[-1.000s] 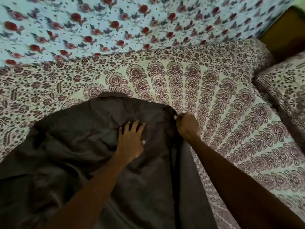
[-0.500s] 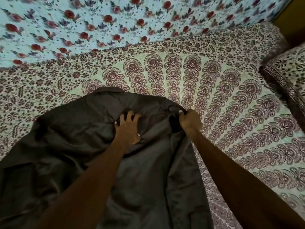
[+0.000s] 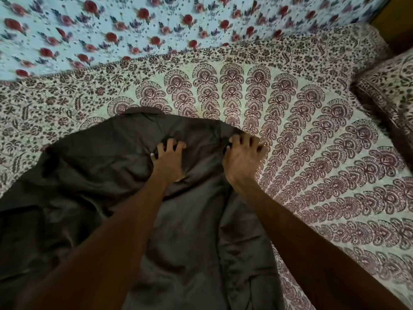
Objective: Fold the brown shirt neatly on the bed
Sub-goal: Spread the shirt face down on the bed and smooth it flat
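Observation:
The brown shirt [image 3: 93, 175] lies spread and wrinkled over the left and middle of the bed, its collar end pointing to the far side. My left hand [image 3: 168, 161] presses flat on the upper middle of the shirt with the fingers apart. At the shirt's right shoulder edge rests my right hand [image 3: 240, 161], fingers spread, partly on the cloth and partly on the bedsheet. Whether its thumb pinches the cloth edge is hidden.
The bed's cream sheet with a maroon peacock-feather print [image 3: 324, 164] stretches to the right. A light blue cloth with red roses [image 3: 156, 25] lies along the far side. A matching printed pillow [image 3: 393, 95] sits at the right edge.
My right hand has let go of its pinch on the shoulder edge and opened its fingers. The left hand stays pressing on the shirt. The view has shifted slightly.

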